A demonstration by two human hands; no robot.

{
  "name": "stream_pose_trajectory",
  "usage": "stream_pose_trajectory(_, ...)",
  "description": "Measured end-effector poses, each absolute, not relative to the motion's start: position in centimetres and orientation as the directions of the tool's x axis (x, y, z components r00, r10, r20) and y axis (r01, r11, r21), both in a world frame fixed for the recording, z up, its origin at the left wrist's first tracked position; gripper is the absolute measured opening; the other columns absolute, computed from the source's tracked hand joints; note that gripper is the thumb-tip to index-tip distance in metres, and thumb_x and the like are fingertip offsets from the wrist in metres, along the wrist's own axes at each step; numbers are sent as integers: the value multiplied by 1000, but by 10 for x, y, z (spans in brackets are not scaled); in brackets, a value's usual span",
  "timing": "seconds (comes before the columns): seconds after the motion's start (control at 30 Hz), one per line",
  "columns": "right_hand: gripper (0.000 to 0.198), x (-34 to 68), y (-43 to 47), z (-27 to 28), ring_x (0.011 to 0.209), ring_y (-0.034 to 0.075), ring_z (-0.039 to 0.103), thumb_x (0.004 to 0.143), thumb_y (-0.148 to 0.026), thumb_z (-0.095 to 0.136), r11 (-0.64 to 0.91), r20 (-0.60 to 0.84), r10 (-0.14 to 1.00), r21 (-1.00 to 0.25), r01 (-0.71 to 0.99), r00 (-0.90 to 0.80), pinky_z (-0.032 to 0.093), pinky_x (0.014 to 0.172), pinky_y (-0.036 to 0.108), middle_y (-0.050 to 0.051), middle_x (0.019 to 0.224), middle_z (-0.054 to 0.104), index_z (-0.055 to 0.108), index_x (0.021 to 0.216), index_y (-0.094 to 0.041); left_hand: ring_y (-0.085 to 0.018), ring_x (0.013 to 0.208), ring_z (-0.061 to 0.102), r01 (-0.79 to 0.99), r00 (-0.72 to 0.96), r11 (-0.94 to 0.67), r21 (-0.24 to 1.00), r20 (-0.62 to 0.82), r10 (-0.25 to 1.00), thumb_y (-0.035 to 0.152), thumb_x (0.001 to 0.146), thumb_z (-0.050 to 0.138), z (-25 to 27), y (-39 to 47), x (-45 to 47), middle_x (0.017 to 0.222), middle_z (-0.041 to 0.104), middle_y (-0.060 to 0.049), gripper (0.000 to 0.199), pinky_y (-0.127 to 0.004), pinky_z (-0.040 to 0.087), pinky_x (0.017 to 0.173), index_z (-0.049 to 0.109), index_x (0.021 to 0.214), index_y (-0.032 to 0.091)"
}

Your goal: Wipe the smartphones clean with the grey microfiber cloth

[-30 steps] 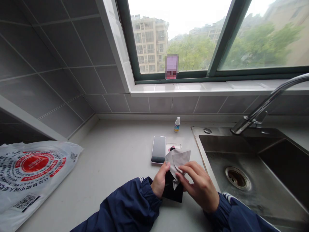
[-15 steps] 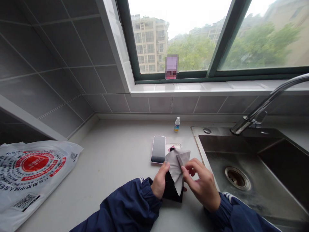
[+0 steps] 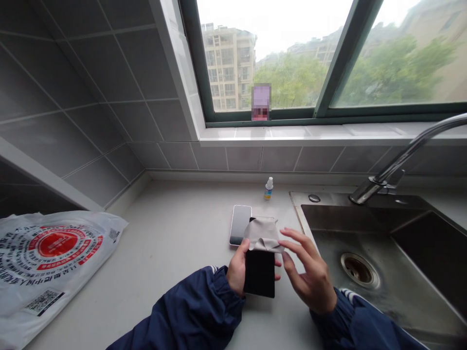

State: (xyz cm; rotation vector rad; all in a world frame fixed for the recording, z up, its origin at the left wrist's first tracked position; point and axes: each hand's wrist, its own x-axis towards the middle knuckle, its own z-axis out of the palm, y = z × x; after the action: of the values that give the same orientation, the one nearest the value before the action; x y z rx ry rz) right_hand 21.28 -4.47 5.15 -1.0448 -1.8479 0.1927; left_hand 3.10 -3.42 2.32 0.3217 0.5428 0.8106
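My left hand (image 3: 238,270) is wrapped round a black smartphone (image 3: 260,277), with the thumb along its left edge and fingertips showing at its right. A light grey cloth (image 3: 263,233) lies spread over the phone's upper part, its lower edge folded. My right hand (image 3: 308,272) is beside the cloth's right edge, fingers stretched and apart, fingertips at the cloth. Another phone (image 3: 241,224), with a pale rim and dark screen, rests on the counter just behind my left hand. Further back stands a small white-capped bottle (image 3: 268,188).
A steel sink (image 3: 328,233) with a chrome faucet (image 3: 379,182) is close on the right. At the left lies a white plastic bag (image 3: 87,257) with red print. The window (image 3: 292,58) and tiled wall (image 3: 244,158) rise behind the counter (image 3: 175,233).
The cloth, earlier hanging crumpled over the phone between both hands, now lies flatter across its upper part. More black screen shows below it. My right hand's fingers have spread out.
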Motion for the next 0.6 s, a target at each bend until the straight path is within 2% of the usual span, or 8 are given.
stream_pose_trajectory(0.07, 37, 211, -47, 50, 124, 30, 53, 91, -15, 56, 645, 636, 728, -511, 568, -256, 47, 103, 49, 12, 131, 55, 58, 127, -23, -29, 83, 71, -597, 552, 654, 465, -353, 755, 60, 92, 37, 24, -37, 33, 95, 73, -17, 66, -47, 51, 85, 62, 122, 6)
stream_pose_trajectory(0.17, 44, 212, -45, 44, 113, 29, 57, 91, -19, 61, 619, 597, 754, -506, 601, -274, 52, 94, 46, 13, 123, 58, 54, 134, -23, -28, 88, 70, -617, 482, 616, 490, -383, 788, 54, 92, 45, 25, -41, 36, 104, 72, -15, 57, -49, 50, 90, 55, 132, 14)
stream_pose_trajectory(0.27, 36, 214, -41, 39, 99, 25, 61, 91, -18, 61, 617, 605, 749, -488, 617, -271, 54, 84, 42, 10, 107, 62, 61, 126, -25, -28, 91, 69, -634, 441, 587, 503, -389, 809, 50, 93, 46, 28, -41, 37, 111, 69, -13, 52, -51, 50, 91, 51, 136, 20)
stream_pose_trajectory(0.4, 24, 213, -40, 39, 86, 22, 61, 92, -17, 58, 636, 609, 736, -471, 612, -296, 54, 76, 39, 7, 93, 63, 67, 112, -26, -28, 91, 69, -656, 435, 572, 493, -373, 820, 48, 92, 49, 30, -41, 36, 113, 68, -12, 50, -51, 50, 91, 52, 135, 21)
stream_pose_trajectory(0.5, 18, 211, -41, 43, 84, 22, 61, 92, -16, 56, 632, 609, 744, -507, 586, -275, 54, 74, 37, 7, 90, 63, 67, 103, -24, -28, 92, 68, -662, 438, 567, 490, -362, 823, 48, 92, 50, 29, -41, 37, 112, 69, -12, 51, -50, 49, 91, 53, 134, 20)
stream_pose_trajectory(0.6, 13, 211, -46, 52, 88, 23, 62, 89, -15, 56, 625, 603, 760, -573, 531, -244, 54, 76, 37, 9, 95, 62, 63, 97, -22, -29, 100, 67, -697, 421, 525, 489, -313, 851, 45, 92, 50, 30, -40, 38, 111, 70, -12, 52, -47, 47, 96, 52, 135, 17)
